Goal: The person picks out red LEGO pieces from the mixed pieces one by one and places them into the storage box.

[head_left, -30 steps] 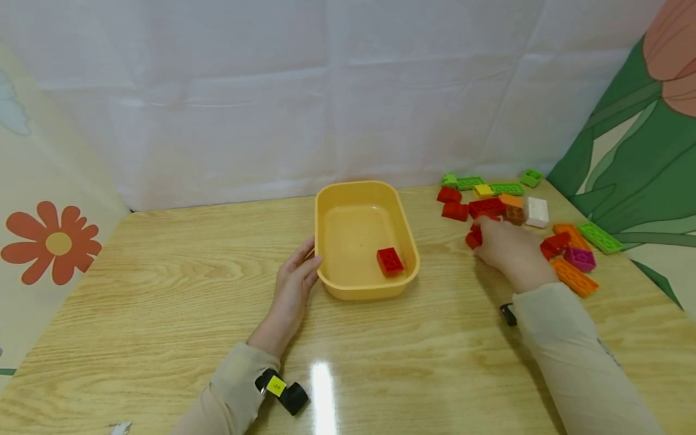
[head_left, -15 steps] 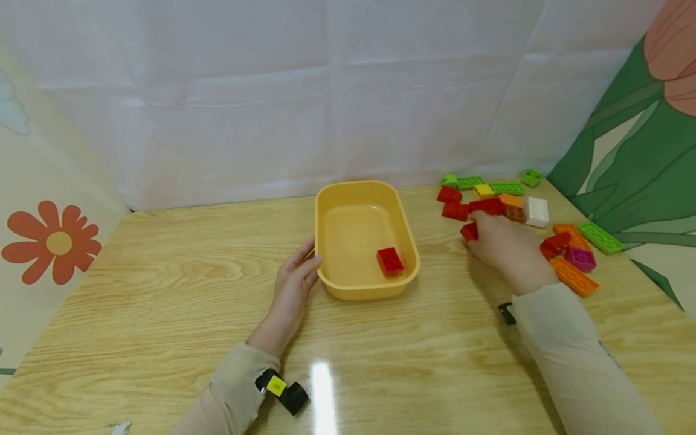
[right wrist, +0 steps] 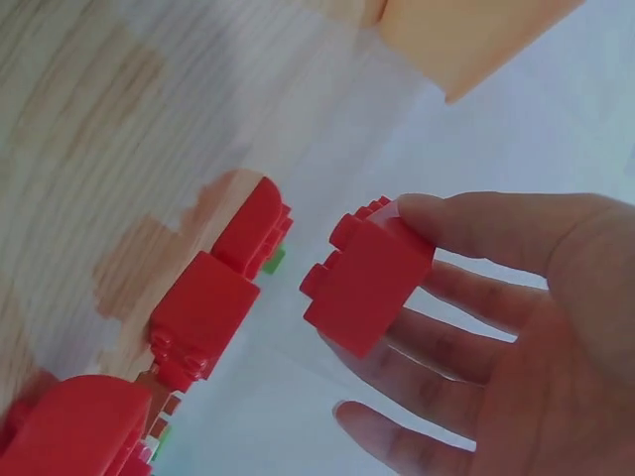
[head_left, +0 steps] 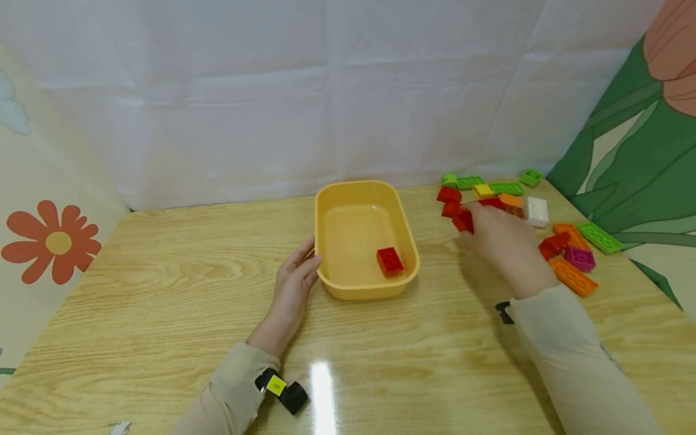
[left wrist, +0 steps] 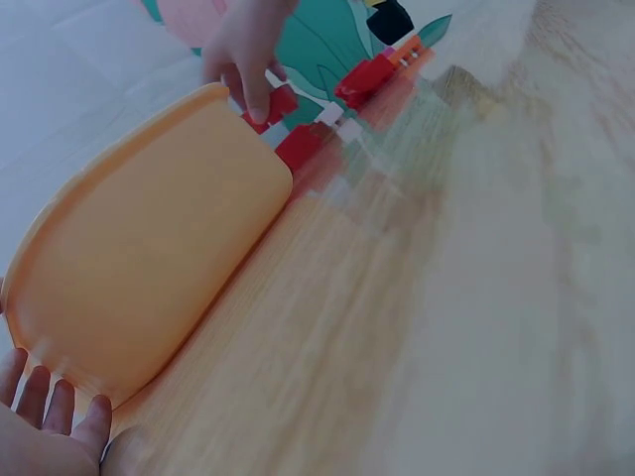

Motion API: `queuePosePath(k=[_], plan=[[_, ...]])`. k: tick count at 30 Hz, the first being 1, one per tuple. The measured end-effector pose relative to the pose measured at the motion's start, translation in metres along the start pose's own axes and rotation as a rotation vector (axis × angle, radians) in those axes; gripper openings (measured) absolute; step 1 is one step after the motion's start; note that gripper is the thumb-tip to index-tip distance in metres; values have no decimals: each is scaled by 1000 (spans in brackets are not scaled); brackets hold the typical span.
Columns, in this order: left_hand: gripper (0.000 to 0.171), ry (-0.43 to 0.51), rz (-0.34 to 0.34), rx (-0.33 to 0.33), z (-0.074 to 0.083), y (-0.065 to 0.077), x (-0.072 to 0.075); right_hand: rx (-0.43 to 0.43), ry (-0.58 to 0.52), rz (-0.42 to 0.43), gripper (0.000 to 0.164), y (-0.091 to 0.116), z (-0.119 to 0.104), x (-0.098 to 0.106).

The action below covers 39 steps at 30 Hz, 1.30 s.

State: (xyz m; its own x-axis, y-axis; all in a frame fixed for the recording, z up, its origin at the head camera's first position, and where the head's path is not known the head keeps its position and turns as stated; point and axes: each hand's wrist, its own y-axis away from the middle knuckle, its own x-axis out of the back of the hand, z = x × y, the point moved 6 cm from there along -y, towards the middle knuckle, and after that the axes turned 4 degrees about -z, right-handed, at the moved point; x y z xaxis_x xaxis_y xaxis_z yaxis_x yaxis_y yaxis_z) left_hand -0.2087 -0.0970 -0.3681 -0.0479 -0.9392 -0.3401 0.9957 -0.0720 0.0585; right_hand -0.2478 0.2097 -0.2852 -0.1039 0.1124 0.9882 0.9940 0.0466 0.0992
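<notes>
In the head view my right hand (head_left: pixel 502 244) is over the bricks at the right. It pinches a red toy brick (right wrist: pixel 372 278), held by thumb and fingers with its studs facing left in the right wrist view. My left hand (head_left: pixel 293 290) lies against the left outer side of a yellow plastic bin (head_left: pixel 348 292), fingers loosely extended along the wall. One red brick (head_left: pixel 389 261) lies inside the bin, near its front right corner. Behind the held brick are other red bricks (head_left: pixel 449 194), some partly hidden by my right hand.
Green plates (head_left: pixel 507 189), a yellow brick (head_left: pixel 483 191), an orange brick (head_left: pixel 511 202) and a white brick (head_left: pixel 536 212) lie at the back right. Nearer are a magenta brick (head_left: pixel 580 259) and an orange plate (head_left: pixel 574 277). A white cloth (head_left: pixel 228 103) hangs behind the table.
My right hand has lifted the red brick and moved slightly left and back with it. The left hand and the bin have stayed in place.
</notes>
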Motion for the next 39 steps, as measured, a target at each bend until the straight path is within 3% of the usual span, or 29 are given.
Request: queuePosePath(k=[9,23,30,39], plan=[[53,17,0,-6,0,0,0,115,63,155,55,7,-22,10],[52,22,-14,-21,1,0,0,192,37,313,52,17,-45,17],[52,22,-13,-16,1,0,0,276,29,417,52,23,-58,21],[52,21,-11,-14,1,-1,0,366,-16,436,54,28,-70,21]])
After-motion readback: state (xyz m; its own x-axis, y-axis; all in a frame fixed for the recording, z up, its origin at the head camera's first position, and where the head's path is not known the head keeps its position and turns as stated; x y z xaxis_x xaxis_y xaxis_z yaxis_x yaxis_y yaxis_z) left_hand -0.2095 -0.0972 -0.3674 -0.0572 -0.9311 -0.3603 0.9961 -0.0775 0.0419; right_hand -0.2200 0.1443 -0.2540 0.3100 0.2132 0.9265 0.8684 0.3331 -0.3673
